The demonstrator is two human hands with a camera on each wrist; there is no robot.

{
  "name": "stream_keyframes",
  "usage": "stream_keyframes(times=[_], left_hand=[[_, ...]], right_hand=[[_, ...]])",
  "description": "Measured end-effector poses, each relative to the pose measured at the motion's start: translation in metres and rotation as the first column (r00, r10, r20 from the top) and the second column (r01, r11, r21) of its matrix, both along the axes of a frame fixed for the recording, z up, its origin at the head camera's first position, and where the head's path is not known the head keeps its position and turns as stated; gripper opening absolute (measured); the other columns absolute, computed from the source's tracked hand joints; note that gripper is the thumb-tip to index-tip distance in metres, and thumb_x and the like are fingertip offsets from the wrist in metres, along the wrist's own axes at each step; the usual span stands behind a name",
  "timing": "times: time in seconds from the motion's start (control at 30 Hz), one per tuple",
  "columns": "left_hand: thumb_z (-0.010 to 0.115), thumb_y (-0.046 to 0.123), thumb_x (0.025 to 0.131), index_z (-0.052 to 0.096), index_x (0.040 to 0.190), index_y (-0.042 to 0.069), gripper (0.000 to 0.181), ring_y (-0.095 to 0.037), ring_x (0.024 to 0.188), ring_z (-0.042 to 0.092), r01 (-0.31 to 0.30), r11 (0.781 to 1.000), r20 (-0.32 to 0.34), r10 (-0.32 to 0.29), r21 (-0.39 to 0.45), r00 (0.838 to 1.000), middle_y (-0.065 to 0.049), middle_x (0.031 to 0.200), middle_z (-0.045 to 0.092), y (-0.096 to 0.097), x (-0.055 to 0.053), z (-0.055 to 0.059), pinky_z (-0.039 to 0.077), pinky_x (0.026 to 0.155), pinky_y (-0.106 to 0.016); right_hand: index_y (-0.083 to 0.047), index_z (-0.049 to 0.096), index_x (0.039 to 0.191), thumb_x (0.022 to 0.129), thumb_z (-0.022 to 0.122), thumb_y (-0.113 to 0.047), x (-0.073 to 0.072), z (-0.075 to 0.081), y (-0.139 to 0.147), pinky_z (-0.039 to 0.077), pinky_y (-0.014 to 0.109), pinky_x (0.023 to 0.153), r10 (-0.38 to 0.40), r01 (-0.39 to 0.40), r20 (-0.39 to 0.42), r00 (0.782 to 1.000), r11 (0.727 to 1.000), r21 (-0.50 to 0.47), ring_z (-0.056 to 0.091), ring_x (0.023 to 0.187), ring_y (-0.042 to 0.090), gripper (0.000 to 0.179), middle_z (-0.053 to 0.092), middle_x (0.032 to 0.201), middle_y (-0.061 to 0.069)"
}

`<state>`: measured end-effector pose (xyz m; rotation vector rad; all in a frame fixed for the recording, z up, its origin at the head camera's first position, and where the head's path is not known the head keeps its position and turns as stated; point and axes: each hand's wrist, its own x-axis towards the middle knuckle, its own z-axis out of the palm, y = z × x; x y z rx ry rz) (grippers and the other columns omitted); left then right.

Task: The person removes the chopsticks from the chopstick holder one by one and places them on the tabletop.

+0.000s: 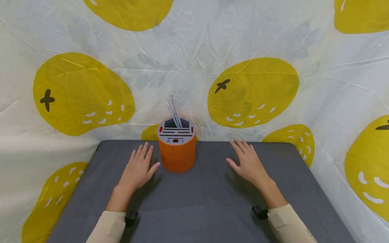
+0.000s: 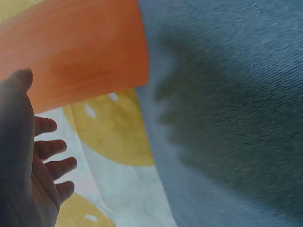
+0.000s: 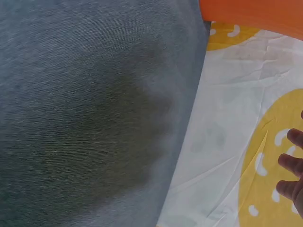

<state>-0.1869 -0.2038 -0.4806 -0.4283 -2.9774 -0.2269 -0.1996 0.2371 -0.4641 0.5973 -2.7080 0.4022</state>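
An orange round desk organizer (image 1: 177, 157) with a grey slotted top stands upright near the back edge of the table. Several thin pale sticks (image 1: 175, 113) lean in its rear compartment; their kind is too small to tell. My left hand (image 1: 138, 167) is just left of the organizer, fingers extended and thumb pointing toward its side. In the left wrist view the orange wall (image 2: 90, 52) fills the upper left, beyond the thumb. Farther off, my right hand (image 1: 247, 162) hovers to the right of the organizer with fingers spread, holding nothing. Only its fingertips (image 3: 289, 163) show in the right wrist view.
A dark grey cloth covers the table (image 1: 194, 216). Right behind it hangs a white curtain (image 1: 182, 50) printed with large yellow fruit, which also runs along both sides. Each wrist wears a small black device (image 1: 131, 218) at the sleeve cuff.
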Motion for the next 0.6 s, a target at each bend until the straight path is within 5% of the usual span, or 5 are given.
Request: stream_keyframes(times=[0.3,0.6], left_hand=[[0.048,0.053,0.105,0.031,0.161,-0.002,0.08,-0.045,0.155,0.025,0.029,1.0,-0.045,-0.03,-0.006,0.999,-0.025,0.169,0.022,0.0,-0.003,0.021,0.019,0.126,-0.064],[0.049,0.049,0.105,0.037,0.158,-0.003,0.075,-0.042,0.153,0.031,0.073,0.997,-0.119,-0.071,0.011,0.99,-0.026,0.165,0.031,0.002,-0.01,0.039,0.023,0.125,-0.062]], right_hand=[[0.0,0.05,0.15,0.09,0.077,-0.031,-0.013,0.013,-0.006,0.037,0.065,0.115,0.112,-0.113,-0.098,0.989,0.994,0.0,0.047,0.139,0.045,0.073,0.051,0.151,0.024],[-0.006,0.045,0.156,0.098,0.071,-0.034,-0.02,0.035,-0.024,0.037,0.061,0.118,0.127,-0.113,0.096,0.987,0.983,-0.144,0.042,0.145,0.039,0.07,0.046,0.157,0.017]])
